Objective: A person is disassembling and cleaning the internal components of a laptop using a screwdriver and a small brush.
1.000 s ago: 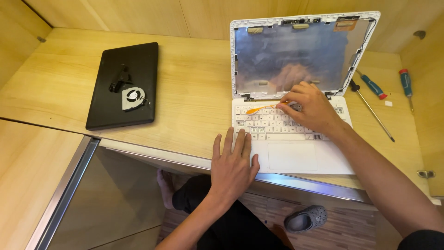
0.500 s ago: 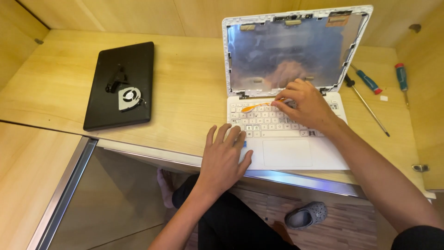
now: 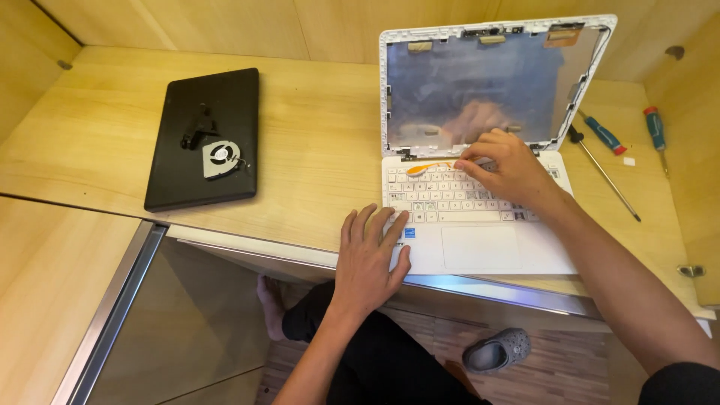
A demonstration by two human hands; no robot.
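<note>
A white laptop [image 3: 480,247] stands open on the wooden desk [image 3: 322,150], its lid [image 3: 480,82] stripped of the screen panel and showing a bare silvery back. My right hand [image 3: 504,166] rests over the top of the keyboard and holds a thin orange pry tool [image 3: 426,168] that points left along the hinge edge. My left hand [image 3: 369,259] lies flat with fingers spread on the laptop's front left corner, pressing on the palm rest.
A black panel [image 3: 201,142] lies at the left of the desk with a small fan [image 3: 220,159] and a dark part on it. Three screwdrivers [image 3: 600,135] lie to the right of the laptop. A grey shoe [image 3: 495,351] sits on the floor below.
The view has shifted slightly. My right hand and the orange tool stay at the keyboard's top edge; my left hand has slid a little forward onto the laptop's corner.
</note>
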